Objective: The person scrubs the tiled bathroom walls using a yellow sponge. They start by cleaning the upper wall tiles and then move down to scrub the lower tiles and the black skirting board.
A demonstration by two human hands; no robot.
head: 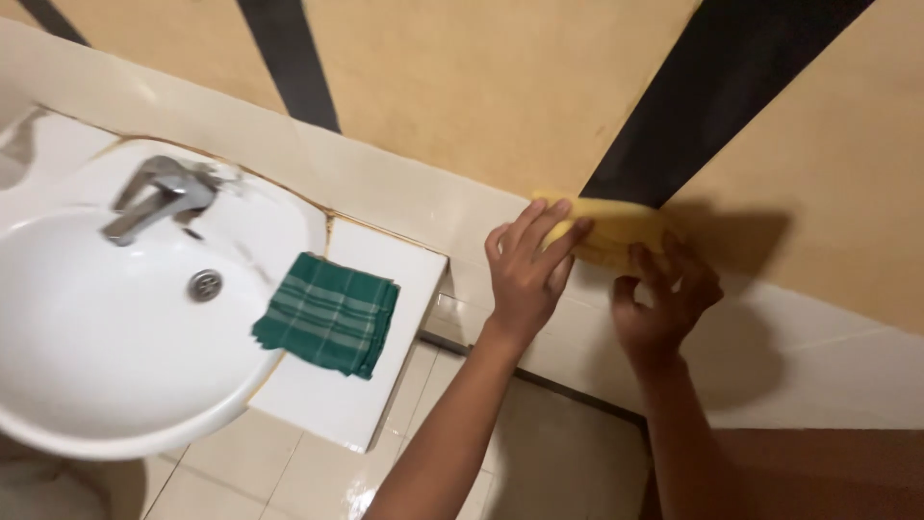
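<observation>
Yellow sponge pressed flat against wall, at foot of black stripe, just above white tiled band. Long axis roughly left-right, tilted slightly down toward right end. Left hand over left end, fingers spread and curled across its face, gripping. Right hand just below right end, fingertips hooked on lower edge; firmness of hold not discernible. Left hand nearer sponge centre. Far left: white basin, metal tap, folded green checked cloth on ledge.
</observation>
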